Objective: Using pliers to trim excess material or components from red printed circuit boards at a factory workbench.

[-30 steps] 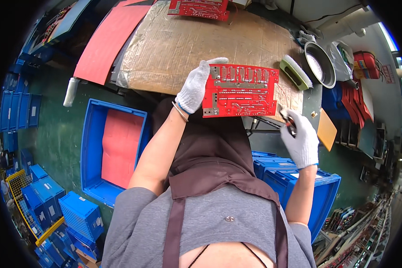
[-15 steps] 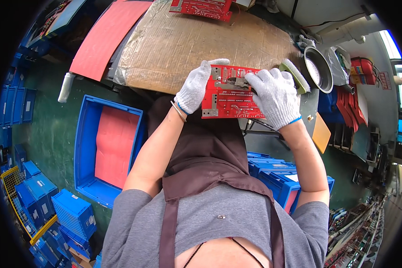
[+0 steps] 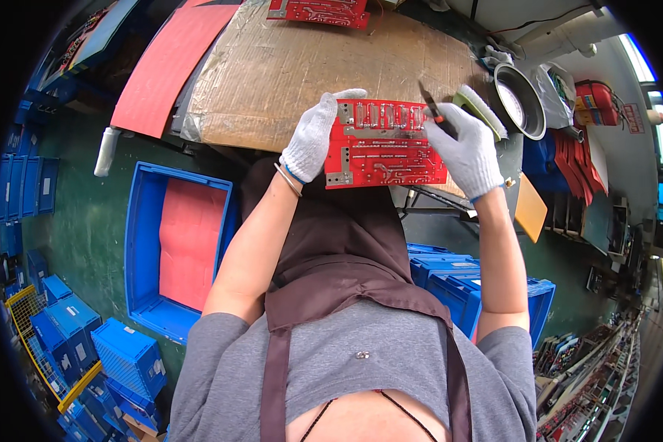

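A red circuit board [image 3: 390, 158] with silvery solder tracks is held up at the near edge of the table. My gloved left hand [image 3: 311, 138] grips it by its left edge, thumb side along the top corner. My gloved right hand [image 3: 464, 151] is at the board's upper right corner, closed around a small pair of pliers [image 3: 428, 98]. Their dark, narrow jaws point up and away, off the board. A bit of orange-red handle shows by the fingers; the rest is hidden in the glove.
Cardboard [image 3: 331, 66] covers the table, with another red circuit board [image 3: 320, 11] at its far edge. A brush [image 3: 481, 110] and a metal bowl [image 3: 519, 101] stand right. A blue crate [image 3: 144, 243] lined in pink sits at lower left; more blue crates [image 3: 449, 283] are at right.
The pliers have lifted off the board's face and swung to point up and away. My right hand has shifted right, uncovering more of the board.
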Available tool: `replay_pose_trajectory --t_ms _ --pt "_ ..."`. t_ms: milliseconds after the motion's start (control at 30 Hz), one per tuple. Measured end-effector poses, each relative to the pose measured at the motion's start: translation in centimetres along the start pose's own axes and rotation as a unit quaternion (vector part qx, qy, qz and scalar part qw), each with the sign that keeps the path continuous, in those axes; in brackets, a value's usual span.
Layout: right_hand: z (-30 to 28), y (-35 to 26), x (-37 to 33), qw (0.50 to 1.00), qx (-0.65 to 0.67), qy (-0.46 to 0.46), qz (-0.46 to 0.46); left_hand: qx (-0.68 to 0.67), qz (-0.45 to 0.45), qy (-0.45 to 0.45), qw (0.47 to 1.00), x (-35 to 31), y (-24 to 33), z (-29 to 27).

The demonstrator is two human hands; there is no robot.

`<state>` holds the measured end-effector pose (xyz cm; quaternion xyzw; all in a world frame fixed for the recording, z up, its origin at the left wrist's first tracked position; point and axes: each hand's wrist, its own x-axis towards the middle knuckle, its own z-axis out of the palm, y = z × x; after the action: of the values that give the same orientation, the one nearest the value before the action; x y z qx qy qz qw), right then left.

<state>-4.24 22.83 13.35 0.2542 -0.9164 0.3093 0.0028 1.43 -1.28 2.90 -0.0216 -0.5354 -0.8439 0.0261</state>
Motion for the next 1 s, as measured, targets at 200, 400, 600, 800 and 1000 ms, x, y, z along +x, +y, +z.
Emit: replay_pose_trajectory --t_ms 200,400,600,800,1000 --pt "3.6 -1.5 -10.4 0.613 0.681 -0.194 0.35 -0.017 -0.006 0.005 1.0 -0.2 0.3 0.2" --pt "4.8 -3.4 -15.3 0.605 0.665 -0.318 0.302 -0.033 -0.009 0.004 0.999 0.1 -0.1 0.0" --pt "1.2 -6.2 -12.2 0.798 0.461 -0.225 0.317 -0.046 -0.016 0.006 0.999 0.0 -0.3 -0.1" --pt "2.7 -2.9 -11.9 0.982 -0.087 0.023 0.165 -0.057 -0.021 0.004 0.998 0.0 -0.7 -0.4" --pt "3.4 -2.5 -9.8 0.98 -0.182 0.038 0.074 -0.053 -0.013 0.001 0.999 0.1 -0.8 -0.2"
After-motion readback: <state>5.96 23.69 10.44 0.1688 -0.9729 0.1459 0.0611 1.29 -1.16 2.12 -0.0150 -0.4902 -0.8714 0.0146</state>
